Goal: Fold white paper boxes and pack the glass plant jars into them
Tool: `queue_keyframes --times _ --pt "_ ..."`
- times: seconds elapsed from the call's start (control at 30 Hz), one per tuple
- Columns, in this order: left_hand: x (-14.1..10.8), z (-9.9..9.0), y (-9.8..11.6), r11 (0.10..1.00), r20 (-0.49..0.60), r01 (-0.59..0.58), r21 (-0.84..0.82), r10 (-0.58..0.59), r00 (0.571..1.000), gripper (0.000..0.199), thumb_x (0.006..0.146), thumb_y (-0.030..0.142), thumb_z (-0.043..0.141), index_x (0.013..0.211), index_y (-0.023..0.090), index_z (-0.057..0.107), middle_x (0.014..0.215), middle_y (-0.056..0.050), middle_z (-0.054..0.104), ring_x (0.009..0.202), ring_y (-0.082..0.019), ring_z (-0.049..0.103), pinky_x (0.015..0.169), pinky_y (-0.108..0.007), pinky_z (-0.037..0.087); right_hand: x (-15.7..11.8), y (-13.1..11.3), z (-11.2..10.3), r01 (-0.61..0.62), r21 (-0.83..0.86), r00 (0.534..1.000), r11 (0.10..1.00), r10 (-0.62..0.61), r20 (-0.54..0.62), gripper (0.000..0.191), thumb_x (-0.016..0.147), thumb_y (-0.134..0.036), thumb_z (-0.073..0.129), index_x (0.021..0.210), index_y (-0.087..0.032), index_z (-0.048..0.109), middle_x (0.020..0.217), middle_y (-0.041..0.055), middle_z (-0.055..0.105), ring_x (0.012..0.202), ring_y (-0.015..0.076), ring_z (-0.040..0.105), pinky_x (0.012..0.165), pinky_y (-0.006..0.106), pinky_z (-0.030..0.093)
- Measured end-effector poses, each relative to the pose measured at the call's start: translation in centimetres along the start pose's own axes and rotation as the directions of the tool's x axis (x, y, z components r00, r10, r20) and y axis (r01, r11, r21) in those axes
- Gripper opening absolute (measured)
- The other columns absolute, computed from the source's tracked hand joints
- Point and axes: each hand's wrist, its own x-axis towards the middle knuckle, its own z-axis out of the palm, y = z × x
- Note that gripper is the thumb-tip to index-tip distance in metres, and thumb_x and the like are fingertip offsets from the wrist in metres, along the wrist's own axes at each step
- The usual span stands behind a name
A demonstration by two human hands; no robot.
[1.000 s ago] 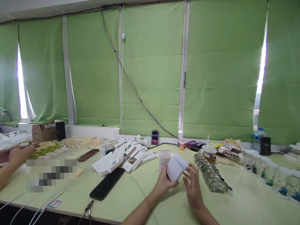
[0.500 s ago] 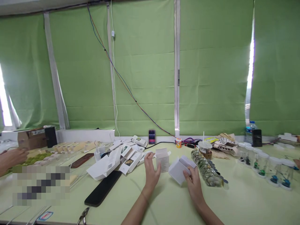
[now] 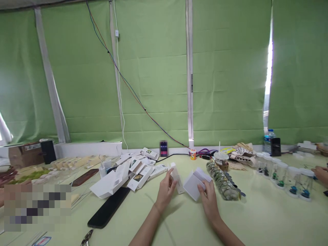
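My left hand (image 3: 166, 189) has its fingers closed on a small white box (image 3: 177, 179), which stands narrow side toward me with a flap up at its top. To the right, my right hand (image 3: 208, 200) grips a white folded carton (image 3: 194, 184) by its right edge, thumb on the near face. The carton is tilted and apart from the small box. Left of my hands lies a pile of white printed boxes (image 3: 139, 176).
A black phone (image 3: 109, 208) lies front left. Stacked clear packets (image 3: 222, 181), a lidded cup (image 3: 220, 159) and lidded clear jars (image 3: 282, 174) stand right. Other people's hands show at the left edge and beside the jars, one hand (image 3: 320, 173) at right.
The small white box has turned from its broad face to a narrow side, and my left fingers have closed on it. A person's hand has come into view at right. The view has shifted slightly.
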Motion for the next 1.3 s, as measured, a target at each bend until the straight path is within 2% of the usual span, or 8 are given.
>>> queue_keyframes --times 0.13,0.27,0.37,0.47,0.73,0.87,1.03,1.3 --pt "-0.2 0.1 0.1 0.992 -0.047 -0.032 -0.124 0.026 0.999 0.049 0.086 0.048 0.046 0.128 0.024 0.037 0.076 0.001 0.052 0.067 -0.017 0.053 0.064 -0.029 0.046 0.2 0.1 -0.2 -0.021 -0.02 0.999 1.0 0.02 -0.044 0.031 0.086 -0.05 0.046 0.089 -0.023 0.059 0.094 0.0049 0.049 0.096 0.0245 0.051 0.083 0.034 0.041" --pt "0.8 0.2 -0.4 0.992 -0.222 0.005 -0.126 -0.034 0.975 0.067 0.076 0.043 0.063 0.131 0.025 0.028 0.118 -0.01 0.047 0.114 -0.026 0.047 0.096 -0.043 0.037 0.3 0.4 -0.3 -0.037 -0.024 0.996 0.999 0.034 -0.087 0.032 0.085 -0.052 0.046 0.09 -0.023 0.06 0.095 0.0058 0.049 0.1 0.0261 0.049 0.084 0.035 0.039" --pt "1.4 0.5 -1.1 0.961 0.024 0.151 -0.233 -0.149 0.988 0.096 0.064 0.038 0.075 0.139 0.028 0.016 0.136 -0.015 0.035 0.134 -0.03 0.027 0.106 -0.05 0.022 0.5 0.5 -0.1 -0.04 -0.003 0.996 0.999 0.039 -0.078 0.034 0.084 -0.052 0.047 0.093 -0.022 0.06 0.095 0.006 0.05 0.099 0.026 0.05 0.084 0.035 0.039" --pt "1.5 1.4 -1.9 0.908 0.237 0.293 -0.3 -0.226 0.945 0.105 0.062 0.03 0.077 0.143 0.03 0.01 0.133 -0.013 0.04 0.135 -0.028 0.027 0.108 -0.047 0.021 0.6 0.4 -0.1 -0.054 0.006 0.996 0.999 0.054 -0.073 0.035 0.083 -0.054 0.047 0.089 -0.022 0.06 0.091 0.0051 0.05 0.092 0.0252 0.052 0.081 0.035 0.04" --pt "0.0 2.2 -0.8 0.92 0.196 0.168 -0.354 -0.103 0.975 0.126 0.047 0.03 0.087 0.145 0.031 0.008 0.135 -0.013 0.036 0.127 -0.033 0.036 0.107 -0.046 0.026 0.6 0.1 -0.3 -0.027 -0.001 0.996 1.0 0.027 -0.084 0.031 0.084 -0.05 0.046 0.088 -0.023 0.06 0.088 0.0041 0.049 0.09 0.0242 0.052 0.079 0.034 0.041" --pt "0.2 1.5 0.7 0.902 0.164 0.106 -0.418 -0.039 0.986 0.116 0.054 0.031 0.085 0.142 0.032 0.01 0.133 -0.011 0.04 0.129 -0.029 0.035 0.108 -0.042 0.025 0.5 0.3 -0.2 -0.021 -0.009 0.998 1.0 0.021 -0.055 0.03 0.086 -0.048 0.046 0.091 -0.023 0.06 0.091 0.0044 0.049 0.091 0.0233 0.051 0.079 0.033 0.042" --pt "0.2 1.3 1.4 0.868 0.201 0.168 -0.468 -0.081 0.976 0.073 0.066 0.033 0.077 0.122 0.032 0.031 0.115 -0.005 0.053 0.099 -0.022 0.059 0.089 -0.039 0.044 0.5 0.3 -0.2 -0.016 -0.026 1.0 1.0 0.015 -0.016 0.031 0.087 -0.047 0.043 0.094 -0.022 0.059 0.096 0.005 0.05 0.097 0.0236 0.05 0.086 0.036 0.04" --pt "0.0 1.3 1.3 0.775 0.194 0.192 -0.602 -0.091 0.977 0.043 0.066 0.028 0.077 0.096 0.026 0.046 0.102 -0.002 0.058 0.097 -0.02 0.056 0.08 -0.032 0.046 0.6 0.6 -0.5 -0.045 -0.058 0.999 0.997 0.044 -0.013 0.033 0.085 -0.051 0.043 0.088 -0.021 0.058 0.089 0.0038 0.049 0.092 0.0245 0.05 0.082 0.035 0.038"
